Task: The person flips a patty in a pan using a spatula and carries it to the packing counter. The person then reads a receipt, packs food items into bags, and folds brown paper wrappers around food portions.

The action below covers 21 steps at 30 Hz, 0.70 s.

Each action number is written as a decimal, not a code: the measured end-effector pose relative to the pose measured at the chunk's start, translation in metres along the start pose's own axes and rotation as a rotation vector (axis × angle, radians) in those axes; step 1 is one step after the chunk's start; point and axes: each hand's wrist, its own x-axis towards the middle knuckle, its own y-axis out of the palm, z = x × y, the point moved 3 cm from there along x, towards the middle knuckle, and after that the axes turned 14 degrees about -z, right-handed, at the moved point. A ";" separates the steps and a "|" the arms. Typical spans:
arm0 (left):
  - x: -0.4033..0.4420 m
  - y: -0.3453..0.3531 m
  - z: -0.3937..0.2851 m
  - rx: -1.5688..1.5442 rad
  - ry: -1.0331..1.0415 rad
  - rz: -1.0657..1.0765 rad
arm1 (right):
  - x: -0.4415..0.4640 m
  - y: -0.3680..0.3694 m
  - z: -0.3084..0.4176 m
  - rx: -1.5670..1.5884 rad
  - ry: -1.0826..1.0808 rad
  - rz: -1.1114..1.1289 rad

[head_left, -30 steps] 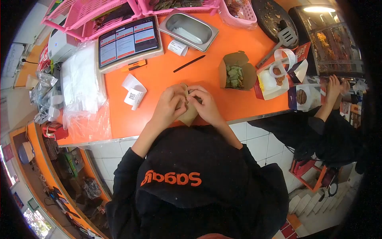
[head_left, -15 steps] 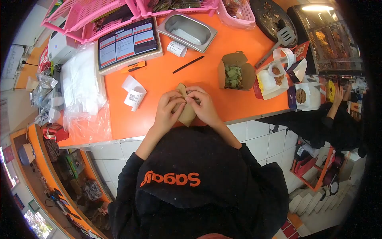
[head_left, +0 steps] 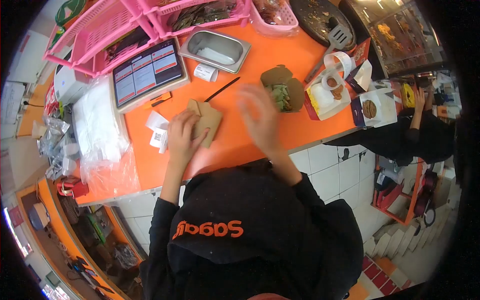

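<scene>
My left hand point(head_left: 184, 132) grips a folded brown paper packet point(head_left: 211, 123) by its left side, above the orange table point(head_left: 232, 135). Blurred by motion, my right hand point(head_left: 260, 116) is raised with its fingers apart and nothing in it. Just beyond it stands an open brown carton point(head_left: 295, 95) with green leaves point(head_left: 281, 97) inside. A black pencil-like stick point(head_left: 222, 89) lies past the packet. Printed paper slips point(head_left: 158, 132) rest to the left of my left hand.
A tablet point(head_left: 147, 72), a metal tray point(head_left: 215, 50) and pink baskets point(head_left: 107, 37) are along the back. Plastic bags point(head_left: 97, 127) lie left. Food boxes point(head_left: 327, 100), a spatula point(head_left: 340, 38) and a dark pan point(head_left: 320, 17) are right. Another person's hands point(head_left: 421, 100) show far right.
My hands have parted. The left has moved left with the packet; the right has let go, opened and lifted toward the leaf carton. The whole view has turned slightly.
</scene>
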 end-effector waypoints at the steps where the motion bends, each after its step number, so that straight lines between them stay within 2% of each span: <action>1: 0.001 -0.001 0.005 0.017 -0.050 0.014 | 0.008 -0.027 -0.009 -0.110 -0.032 -0.117; 3: 0.007 -0.004 0.009 0.098 -0.075 -0.048 | 0.003 -0.076 -0.036 -0.290 0.126 -0.162; 5: 0.009 -0.001 0.010 0.151 -0.090 -0.119 | -0.008 -0.099 -0.037 -0.535 0.061 -0.052; 6: 0.012 0.005 0.004 0.079 -0.077 -0.072 | -0.015 -0.104 -0.037 -0.657 0.033 0.005; 7: 0.016 0.015 -0.008 0.005 -0.066 -0.021 | -0.021 -0.105 -0.041 -0.604 0.137 0.015; 10: 0.036 0.048 -0.057 -0.205 0.001 0.169 | -0.020 -0.099 -0.031 -0.549 -0.038 0.017; 12: 0.037 0.080 -0.075 -0.401 -0.066 0.244 | -0.026 -0.094 -0.039 -0.458 -0.005 -0.009; 15: 0.039 0.102 -0.087 -0.472 -0.063 0.294 | -0.035 -0.088 -0.031 -0.359 0.000 0.012; 21: 0.011 0.068 -0.075 -0.347 0.134 0.458 | -0.069 -0.091 -0.014 -0.201 0.033 0.146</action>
